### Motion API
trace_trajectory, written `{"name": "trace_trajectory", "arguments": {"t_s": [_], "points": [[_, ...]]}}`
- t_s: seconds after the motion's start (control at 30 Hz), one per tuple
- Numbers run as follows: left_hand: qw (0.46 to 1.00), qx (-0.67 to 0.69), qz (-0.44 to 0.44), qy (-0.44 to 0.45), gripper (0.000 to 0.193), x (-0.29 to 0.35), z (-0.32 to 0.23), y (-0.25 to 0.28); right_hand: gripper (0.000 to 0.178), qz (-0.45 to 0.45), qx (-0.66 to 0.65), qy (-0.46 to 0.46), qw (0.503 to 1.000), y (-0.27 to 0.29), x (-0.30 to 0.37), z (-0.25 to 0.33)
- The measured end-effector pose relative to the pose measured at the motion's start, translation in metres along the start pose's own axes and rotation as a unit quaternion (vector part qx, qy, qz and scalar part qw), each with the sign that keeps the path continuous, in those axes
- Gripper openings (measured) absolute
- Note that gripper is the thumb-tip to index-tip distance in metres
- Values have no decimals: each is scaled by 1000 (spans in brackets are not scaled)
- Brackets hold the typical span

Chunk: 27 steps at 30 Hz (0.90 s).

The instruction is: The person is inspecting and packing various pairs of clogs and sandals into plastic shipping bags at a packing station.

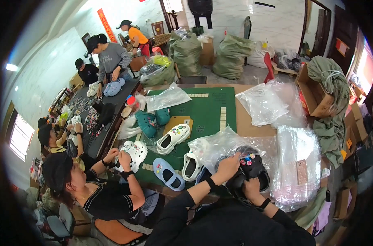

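A black clog with colourful charms on its toe is between my hands at the front right of the table. My left hand closes on its left side, fingertips by the charms. My right hand grips the clog near its foot opening, with the thumb and some fingers hidden. Another dark shoe lies under my left wrist, partly covered. To the left are a white clog, a light blue strapped shoe and a white clog with charms. A transparent plastic bag lies behind my left hand.
A stack of transparent bags with a phone on it lies at right. Teal clogs rest on the green table top. At left, a co-worker handles a white clog. A cardboard box stands far right.
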<state>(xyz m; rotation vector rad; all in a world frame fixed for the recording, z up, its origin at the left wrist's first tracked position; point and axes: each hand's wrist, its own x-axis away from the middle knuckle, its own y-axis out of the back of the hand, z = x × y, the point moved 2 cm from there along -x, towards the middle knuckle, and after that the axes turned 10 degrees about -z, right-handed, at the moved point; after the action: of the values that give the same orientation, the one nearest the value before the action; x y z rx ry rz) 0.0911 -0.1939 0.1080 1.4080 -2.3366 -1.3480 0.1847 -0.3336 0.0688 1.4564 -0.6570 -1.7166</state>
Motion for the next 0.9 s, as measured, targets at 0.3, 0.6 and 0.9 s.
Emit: {"name": "trace_trajectory", "arguments": {"t_s": [0.3, 0.6, 0.9], "points": [[987, -32, -15, -154, 17, -28, 1, -10, 10, 14, -21, 89, 996, -5, -6, 5], [955, -28, 83, -282, 38, 2, -50, 1, 16, -11, -84, -34, 996, -15, -2, -9], [964, -89, -83, -236, 46, -6, -50, 5, 19, -15, -7, 56, 998, -3, -18, -1]]}}
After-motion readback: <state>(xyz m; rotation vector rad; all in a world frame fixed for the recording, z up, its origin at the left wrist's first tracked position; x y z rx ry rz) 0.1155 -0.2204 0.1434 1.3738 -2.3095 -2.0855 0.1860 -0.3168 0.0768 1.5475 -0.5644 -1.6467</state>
